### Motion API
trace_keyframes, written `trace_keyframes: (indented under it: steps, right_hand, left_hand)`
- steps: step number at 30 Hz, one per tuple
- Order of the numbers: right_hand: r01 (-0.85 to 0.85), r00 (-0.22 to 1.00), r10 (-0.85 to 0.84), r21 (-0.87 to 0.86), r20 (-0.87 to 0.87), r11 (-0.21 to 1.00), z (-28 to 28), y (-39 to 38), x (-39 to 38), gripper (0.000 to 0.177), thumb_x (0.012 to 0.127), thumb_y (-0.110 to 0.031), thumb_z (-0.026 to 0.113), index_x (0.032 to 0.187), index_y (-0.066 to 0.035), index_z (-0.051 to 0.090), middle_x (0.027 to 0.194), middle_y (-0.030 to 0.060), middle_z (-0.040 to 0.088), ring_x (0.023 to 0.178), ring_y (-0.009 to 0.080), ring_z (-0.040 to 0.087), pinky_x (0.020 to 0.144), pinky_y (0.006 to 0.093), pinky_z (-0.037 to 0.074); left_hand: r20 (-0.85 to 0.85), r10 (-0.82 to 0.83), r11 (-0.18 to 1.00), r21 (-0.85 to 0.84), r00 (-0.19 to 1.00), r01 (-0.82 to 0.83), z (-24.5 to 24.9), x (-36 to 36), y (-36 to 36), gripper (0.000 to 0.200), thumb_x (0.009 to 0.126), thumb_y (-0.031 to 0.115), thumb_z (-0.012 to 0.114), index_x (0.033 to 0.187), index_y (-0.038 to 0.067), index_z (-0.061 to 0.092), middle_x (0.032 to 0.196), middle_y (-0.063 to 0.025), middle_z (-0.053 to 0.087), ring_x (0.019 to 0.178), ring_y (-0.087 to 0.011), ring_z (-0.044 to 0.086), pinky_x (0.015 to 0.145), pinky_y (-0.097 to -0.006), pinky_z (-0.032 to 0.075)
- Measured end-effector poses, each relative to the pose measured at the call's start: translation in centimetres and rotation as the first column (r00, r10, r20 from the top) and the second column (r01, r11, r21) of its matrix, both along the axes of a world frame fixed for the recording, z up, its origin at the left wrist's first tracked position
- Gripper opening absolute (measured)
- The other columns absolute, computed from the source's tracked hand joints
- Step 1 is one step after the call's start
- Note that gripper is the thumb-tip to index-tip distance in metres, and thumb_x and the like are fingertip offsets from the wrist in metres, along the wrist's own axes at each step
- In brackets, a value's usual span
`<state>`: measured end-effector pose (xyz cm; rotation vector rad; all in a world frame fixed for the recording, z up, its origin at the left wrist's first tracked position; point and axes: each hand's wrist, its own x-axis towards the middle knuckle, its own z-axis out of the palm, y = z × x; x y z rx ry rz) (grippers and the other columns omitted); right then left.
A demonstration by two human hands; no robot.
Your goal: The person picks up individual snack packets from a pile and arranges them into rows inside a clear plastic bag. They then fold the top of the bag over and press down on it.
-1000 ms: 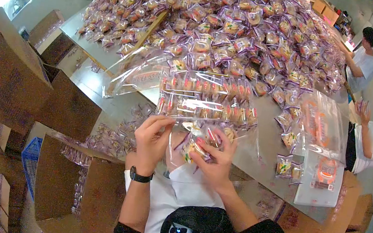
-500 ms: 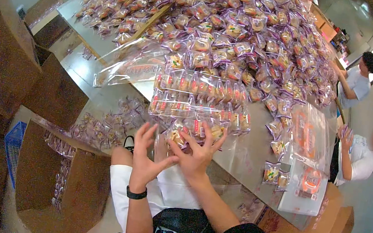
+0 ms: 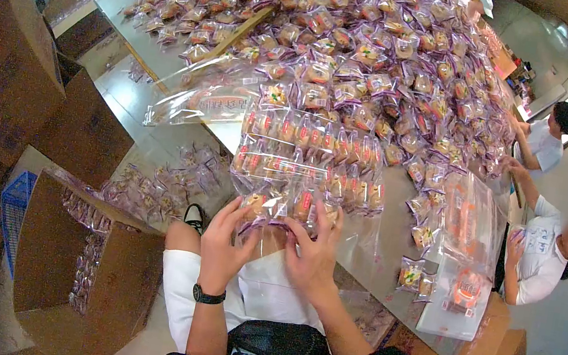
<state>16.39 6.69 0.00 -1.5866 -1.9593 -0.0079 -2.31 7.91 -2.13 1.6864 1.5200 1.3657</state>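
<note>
Fingers of your left hand point(image 3: 223, 241) and right hand point(image 3: 313, 255) grip the near end of the clear plastic bag of wrapped biscuits point(image 3: 306, 155). It stretches straight ahead across the grey counter point(image 3: 382, 260), both hands equally near.

Head-worn view, forward and down, close above right hand point(image 3: 312, 256) and table point(image 3: 394, 232).

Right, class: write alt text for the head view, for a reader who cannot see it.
A person's left hand and right hand rest on the near end of a clear bag packed with rows of wrapped snacks, on a table. Behind it lies a heap of snack packets; two co-workers are at right.
</note>
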Motion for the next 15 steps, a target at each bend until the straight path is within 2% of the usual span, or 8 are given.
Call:
trace_keyframes:
  steps: [2, 3, 5, 8, 11, 12, 15]
  right_hand:
    - [0.002, 1.000, -0.001, 0.057, -0.024, 0.998, -0.6, 0.0, 0.2, 0.039, 0.081, -0.012, 0.079, 0.118, -0.022, 0.072, 0.154, 0.0186, 0.042, 0.143, 0.0542, 0.031, 0.116, 0.0625, 0.032]
    - [0.003, 0.999, 0.000, 0.085, -0.037, 0.996, -0.9, 0.1, 0.5, 0.036, 0.081, -0.011, 0.080, 0.115, -0.019, 0.072, 0.154, 0.0200, 0.042, 0.142, 0.0541, 0.033, 0.114, 0.0620, 0.034]
    - [-0.015, 0.999, 0.019, 0.103, -0.037, 0.995, -1.3, 0.1, 1.1, 0.040, 0.081, -0.014, 0.081, 0.118, -0.023, 0.070, 0.153, 0.0161, 0.045, 0.140, 0.0538, 0.035, 0.113, 0.0622, 0.037]
    - [-0.013, 0.995, 0.032, 0.191, -0.097, 0.982, -2.5, -0.1, 2.3, 0.042, 0.079, -0.014, 0.084, 0.117, -0.025, 0.070, 0.149, 0.0129, 0.052, 0.136, 0.0533, 0.041, 0.110, 0.0607, 0.042]
    - [-0.047, 0.992, 0.086, 0.371, -0.091, 0.927, -4.8, -0.3, 4.0, 0.044, 0.076, -0.012, 0.087, 0.114, -0.024, 0.071, 0.144, 0.0112, 0.057, 0.132, 0.0510, 0.047, 0.107, 0.0583, 0.045]
    - [-0.063, 0.992, 0.104, 0.435, -0.072, 0.898, -5.3, -0.7, 4.4, 0.045, 0.075, -0.012, 0.088, 0.114, -0.024, 0.071, 0.143, 0.0107, 0.059, 0.131, 0.0499, 0.049, 0.106, 0.0575, 0.046]
    - [-0.097, 0.991, 0.124, 0.404, -0.042, 0.909, -5.7, -1.5, 4.8, 0.044, 0.075, -0.015, 0.088, 0.114, -0.024, 0.071, 0.144, 0.0094, 0.058, 0.132, 0.0474, 0.050, 0.107, 0.0553, 0.046]
  left_hand:
    - [0.021, 0.119, 0.990, 0.072, 0.993, -0.120, -0.5, 0.1, -0.1, 0.046, 0.074, 0.006, 0.083, 0.119, 0.008, 0.072, 0.137, -0.0186, 0.061, 0.124, -0.0386, 0.059, 0.101, -0.0450, 0.051]
    - [-0.052, 0.118, 0.981, 0.160, 0.992, -0.109, -0.8, -0.1, -0.1, 0.042, 0.074, 0.005, 0.082, 0.115, 0.009, 0.074, 0.136, -0.0182, 0.061, 0.123, -0.0381, 0.060, 0.100, -0.0449, 0.052]
    - [-0.194, 0.128, 0.945, 0.320, 0.973, -0.061, -1.5, -0.4, -0.3, 0.035, 0.074, 0.003, 0.081, 0.107, 0.010, 0.077, 0.134, -0.0174, 0.062, 0.120, -0.0370, 0.060, 0.097, -0.0448, 0.052]
    - [-0.275, 0.056, 0.970, 0.243, 0.960, 0.013, -1.0, 0.1, -1.0, 0.036, 0.081, -0.001, 0.073, 0.112, 0.017, 0.080, 0.136, -0.0186, 0.060, 0.122, -0.0373, 0.058, 0.098, -0.0430, 0.051]
    - [-0.346, 0.088, 0.970, 0.241, 0.934, -0.002, -0.5, 0.7, -1.1, 0.033, 0.075, 0.000, 0.075, 0.106, 0.011, 0.080, 0.134, -0.0165, 0.061, 0.119, -0.0371, 0.059, 0.097, -0.0440, 0.051]
    - [-0.375, 0.102, 0.974, 0.228, 0.921, -0.015, -0.3, 0.8, -1.3, 0.041, 0.077, -0.002, 0.072, 0.115, 0.013, 0.078, 0.132, -0.0157, 0.061, 0.115, -0.0361, 0.059, 0.095, -0.0437, 0.051]
    - [-0.425, 0.189, 0.972, 0.211, 0.885, -0.106, 0.7, 1.6, -1.4, 0.050, 0.079, -0.003, 0.071, 0.125, 0.015, 0.074, 0.129, -0.0155, 0.061, 0.110, -0.0349, 0.060, 0.092, -0.0433, 0.052]
